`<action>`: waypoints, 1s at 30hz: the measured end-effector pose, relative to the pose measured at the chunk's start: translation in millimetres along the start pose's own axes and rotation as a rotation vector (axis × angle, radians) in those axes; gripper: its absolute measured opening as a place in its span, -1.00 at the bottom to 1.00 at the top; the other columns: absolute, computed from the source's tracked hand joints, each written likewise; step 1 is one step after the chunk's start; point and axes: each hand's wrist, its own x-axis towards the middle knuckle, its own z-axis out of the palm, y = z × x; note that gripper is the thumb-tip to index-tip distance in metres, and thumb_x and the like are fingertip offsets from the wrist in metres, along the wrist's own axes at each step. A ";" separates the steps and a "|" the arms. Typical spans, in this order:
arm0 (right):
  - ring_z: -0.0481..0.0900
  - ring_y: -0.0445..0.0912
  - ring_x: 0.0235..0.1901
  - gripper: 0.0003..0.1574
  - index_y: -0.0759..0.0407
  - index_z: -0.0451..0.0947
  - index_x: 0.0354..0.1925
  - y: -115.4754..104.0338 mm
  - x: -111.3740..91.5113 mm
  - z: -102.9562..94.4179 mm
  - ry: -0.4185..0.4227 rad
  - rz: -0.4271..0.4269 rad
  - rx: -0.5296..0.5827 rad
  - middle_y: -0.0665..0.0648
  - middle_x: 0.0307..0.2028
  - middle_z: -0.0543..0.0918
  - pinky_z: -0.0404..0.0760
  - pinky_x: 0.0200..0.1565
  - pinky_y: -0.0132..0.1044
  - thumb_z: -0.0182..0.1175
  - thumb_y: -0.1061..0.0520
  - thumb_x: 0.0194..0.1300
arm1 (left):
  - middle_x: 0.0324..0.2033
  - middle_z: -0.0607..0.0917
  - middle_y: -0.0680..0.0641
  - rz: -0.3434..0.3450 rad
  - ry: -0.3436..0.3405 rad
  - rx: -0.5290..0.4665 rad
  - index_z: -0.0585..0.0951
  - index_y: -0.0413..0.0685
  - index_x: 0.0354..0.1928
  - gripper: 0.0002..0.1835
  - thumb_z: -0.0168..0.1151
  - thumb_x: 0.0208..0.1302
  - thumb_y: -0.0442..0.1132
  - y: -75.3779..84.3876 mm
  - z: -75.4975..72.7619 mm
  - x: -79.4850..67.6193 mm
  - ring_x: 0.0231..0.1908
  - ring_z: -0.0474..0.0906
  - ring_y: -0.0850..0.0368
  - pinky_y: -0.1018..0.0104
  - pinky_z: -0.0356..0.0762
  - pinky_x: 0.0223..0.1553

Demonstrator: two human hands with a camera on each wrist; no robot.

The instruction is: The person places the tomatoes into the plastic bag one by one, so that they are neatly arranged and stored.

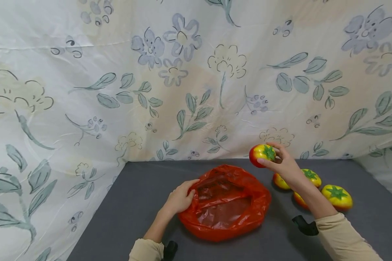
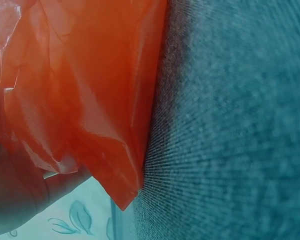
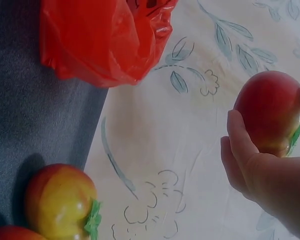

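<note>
A red plastic bag (image 1: 220, 232) stands open-mouthed on the dark tabletop. At its left rim, my left hand (image 1: 179, 197) grips the plastic, thumb toward the opening and fingers on the outside. The left wrist view shows the bag's side (image 2: 100, 90) covering part of that hand. Up in the air, right of and beyond the bag, my right hand (image 1: 285, 165) holds a red-and-yellow persimmon (image 1: 257, 154) with a green leafy top. Thumb and fingers lie around the fruit (image 3: 270, 107) in the right wrist view. The bag's bottom shows only dimly.
Several more persimmons (image 1: 337, 197) sit on the table at the right, partly hidden by my right forearm. Behind the dark tabletop (image 1: 143, 177) hangs a flower-patterned cloth (image 1: 196, 90), which also runs along the left and right sides.
</note>
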 end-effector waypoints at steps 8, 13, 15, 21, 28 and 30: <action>0.33 0.23 0.13 -0.05 0.15 -0.08 0.45 -2.1 1.3 13.5 -0.016 -0.042 0.017 0.42 0.32 0.11 0.51 -0.12 -0.41 0.21 -0.02 0.32 | 0.16 0.50 -0.13 0.005 0.002 0.008 0.44 0.00 0.29 -0.55 0.07 0.37 -0.28 0.0 -1.9 0.4 0.12 0.45 -0.13 -0.21 0.41 0.01; 0.31 0.27 0.15 -0.06 0.16 -0.07 0.44 -2.1 2.8 20.7 -0.024 -0.044 0.022 0.42 0.31 0.13 0.51 -0.06 -0.25 0.22 -0.01 0.31 | 0.16 0.50 -0.13 0.008 -0.003 0.002 0.44 0.00 0.29 -0.55 0.07 0.37 -0.29 0.8 -1.3 1.4 0.12 0.45 -0.12 -0.21 0.41 0.02; 0.32 0.27 0.16 -0.05 0.15 -0.05 0.43 -2.0 3.9 23.1 -0.030 -0.042 0.020 0.40 0.30 0.15 0.50 -0.02 -0.17 0.23 -0.02 0.30 | 0.16 0.50 -0.14 0.009 -0.005 0.000 0.45 0.00 0.29 -0.55 0.07 0.36 -0.29 1.5 -1.1 1.2 0.12 0.45 -0.12 -0.21 0.41 0.02; 0.36 0.26 0.14 -0.09 0.13 -0.01 0.42 -3.8 4.6 30.3 -0.048 -0.060 0.012 0.39 0.27 0.22 0.48 0.00 -0.07 0.24 0.00 0.30 | 0.15 0.51 -0.14 0.002 -0.011 -0.006 0.44 -0.01 0.28 -0.55 0.08 0.36 -0.29 2.7 -0.4 -0.1 0.10 0.46 -0.12 -0.21 0.41 0.01; 0.32 0.28 0.16 -0.08 0.16 0.00 0.41 -4.3 5.1 39.9 -0.069 -0.063 0.017 0.38 0.27 0.21 0.44 0.06 0.06 0.26 0.01 0.28 | 0.15 0.51 -0.14 0.007 -0.005 0.003 0.45 0.00 0.28 -0.55 0.09 0.35 -0.29 1.0 0.8 -0.2 0.09 0.47 -0.11 -0.19 0.43 0.01; 0.33 0.28 0.16 -0.08 0.17 0.01 0.41 -3.4 5.4 42.7 -0.073 -0.060 0.020 0.39 0.27 0.21 0.44 0.06 0.07 0.26 0.00 0.28 | 0.15 0.52 -0.14 0.008 -0.004 0.008 0.45 0.00 0.28 -0.55 0.09 0.35 -0.29 1.2 1.0 0.2 0.10 0.47 -0.11 -0.19 0.43 0.01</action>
